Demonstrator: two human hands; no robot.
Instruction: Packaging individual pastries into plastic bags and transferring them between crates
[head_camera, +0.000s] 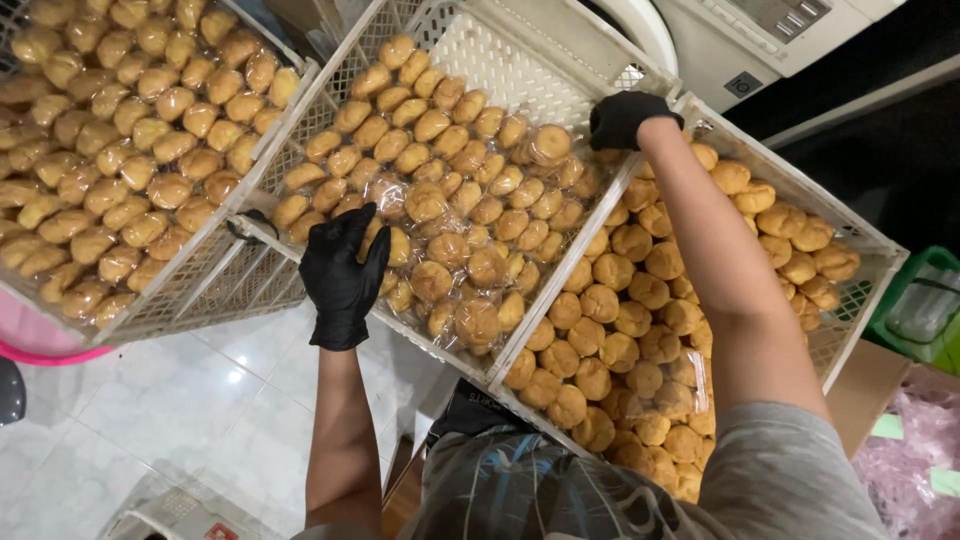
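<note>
Both my hands wear black gloves. My left hand (343, 268) lies flat, fingers together, on the near left rim of a white plastic crate (560, 60) full of clear-wrapped golden buns (470, 215). My right hand (625, 117) grips the far right rim of that same crate, fingers curled over the edge. The crate sits tilted on top of two other crates.
A second white crate (862, 250) of unwrapped round buns lies under my right forearm. A third crate (250, 275) of buns sits at left over a pink tub (45, 350). White tiled floor is below; a white machine (740, 40) is behind; a green bin (925, 300) is at right.
</note>
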